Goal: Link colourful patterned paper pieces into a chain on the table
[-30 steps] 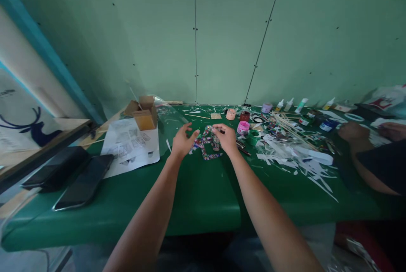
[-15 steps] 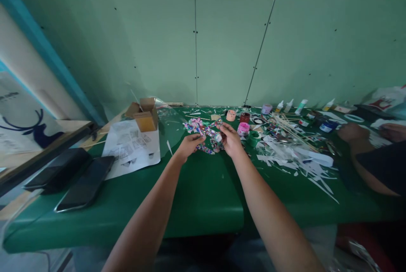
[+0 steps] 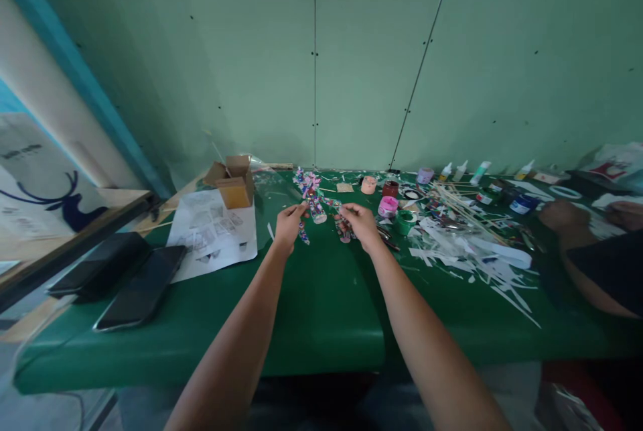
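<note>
Head view shows one bright, bumpy figure [image 3: 310, 183] between two hands, at the middle of the green table [image 3: 331, 310]. The left hand [image 3: 289, 224] has its thumb and fingers pinched on the figure. The right hand [image 3: 360, 222] seems to pinch a thin end of it. Colored bits already look stuck over most of it, so that part seems nearly done. It is in the hands, not set down, and I can't tell what is left to do.

I count seven paint jars [image 3: 388, 206] at least, four little bottles [image 3: 481, 173], one brown box [image 3: 237, 191] and one phone [image 3: 141, 289]. The paper strips [image 3: 505, 257] and thin sticks [image 3: 475, 213] are too many to count. One other person's dark sleeve [image 3: 610, 270] is at the right.
</note>
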Demonstrator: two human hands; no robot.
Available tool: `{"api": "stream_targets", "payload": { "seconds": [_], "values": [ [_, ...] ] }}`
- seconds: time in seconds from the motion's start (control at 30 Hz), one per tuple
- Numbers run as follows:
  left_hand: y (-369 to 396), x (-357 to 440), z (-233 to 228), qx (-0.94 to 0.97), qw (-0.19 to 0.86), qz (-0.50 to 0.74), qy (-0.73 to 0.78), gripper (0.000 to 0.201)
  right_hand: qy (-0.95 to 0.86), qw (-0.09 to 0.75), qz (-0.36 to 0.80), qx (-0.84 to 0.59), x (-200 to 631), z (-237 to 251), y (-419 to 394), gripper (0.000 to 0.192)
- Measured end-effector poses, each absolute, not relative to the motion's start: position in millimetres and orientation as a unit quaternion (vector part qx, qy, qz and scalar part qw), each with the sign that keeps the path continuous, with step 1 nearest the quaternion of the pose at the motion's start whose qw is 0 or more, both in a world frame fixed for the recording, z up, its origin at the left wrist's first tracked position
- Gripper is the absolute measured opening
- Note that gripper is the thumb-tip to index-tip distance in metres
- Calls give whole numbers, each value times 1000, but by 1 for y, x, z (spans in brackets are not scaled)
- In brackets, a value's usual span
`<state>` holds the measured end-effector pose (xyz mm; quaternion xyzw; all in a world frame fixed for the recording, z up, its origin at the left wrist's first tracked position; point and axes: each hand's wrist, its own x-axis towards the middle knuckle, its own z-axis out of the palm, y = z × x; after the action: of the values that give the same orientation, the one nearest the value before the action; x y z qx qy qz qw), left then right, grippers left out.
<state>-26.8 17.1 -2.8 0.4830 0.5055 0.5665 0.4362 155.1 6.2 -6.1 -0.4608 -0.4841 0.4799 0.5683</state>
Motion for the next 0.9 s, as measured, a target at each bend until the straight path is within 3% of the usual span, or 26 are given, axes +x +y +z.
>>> {"api": "stream_targets", "payload": {
  "seconds": [0.2, 0.53, 0.9],
  "values": [
    [14, -27, -3, 575, 400, 499, 510, 42, -526, 548, 439, -480, 158, -9, 9, 27],
    [19, -29, -5, 531, 366, 546, 535, 38, -485, 611, 421, -463, 161, -12, 14, 31],
    [20, -27, -10, 516, 493, 530, 458, 45, -442, 634, 397, -495, 161, -18, 17, 27]
  ]
}}
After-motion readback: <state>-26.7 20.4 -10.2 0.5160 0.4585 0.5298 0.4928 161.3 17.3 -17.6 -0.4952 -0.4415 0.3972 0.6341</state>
